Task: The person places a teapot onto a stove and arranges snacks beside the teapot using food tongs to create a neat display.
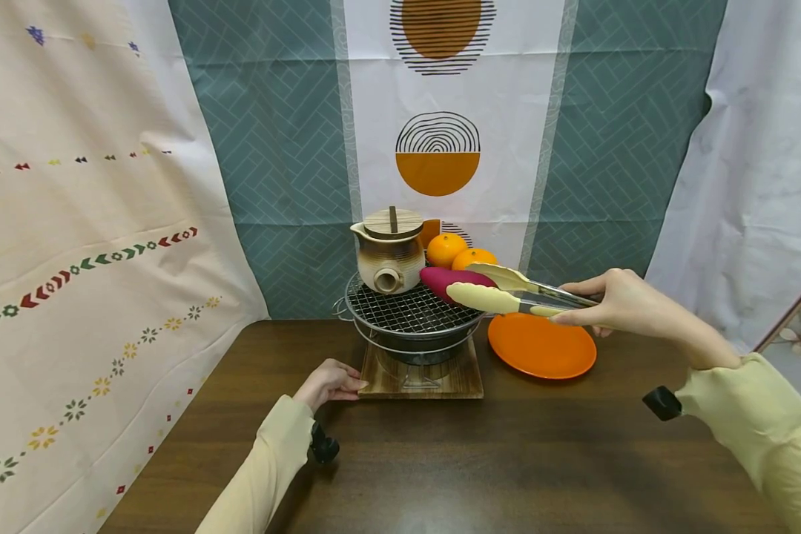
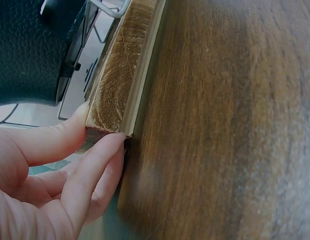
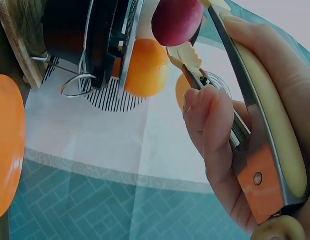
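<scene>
My right hand (image 1: 617,300) grips a pair of tongs (image 3: 277,117) with cream tips and cream handle grips. Between the tong tips is a red-purple sweet potato (image 1: 440,280), over the right part of the round mesh grill (image 1: 400,311). At the front left corner of the square wooden board (image 1: 380,386) under the grill, my left hand (image 1: 330,382) pinches the edge. In the left wrist view the thumb lies on the top face of the board (image 2: 115,85), with fingertips at its lower edge.
On the grill stand a clay teapot (image 1: 390,259) with a wooden lid and, behind the sweet potato, two oranges (image 1: 446,250). An orange plate (image 1: 541,348) lies on the table right of the grill. Patterned cloths (image 1: 280,148) hang behind and at both sides.
</scene>
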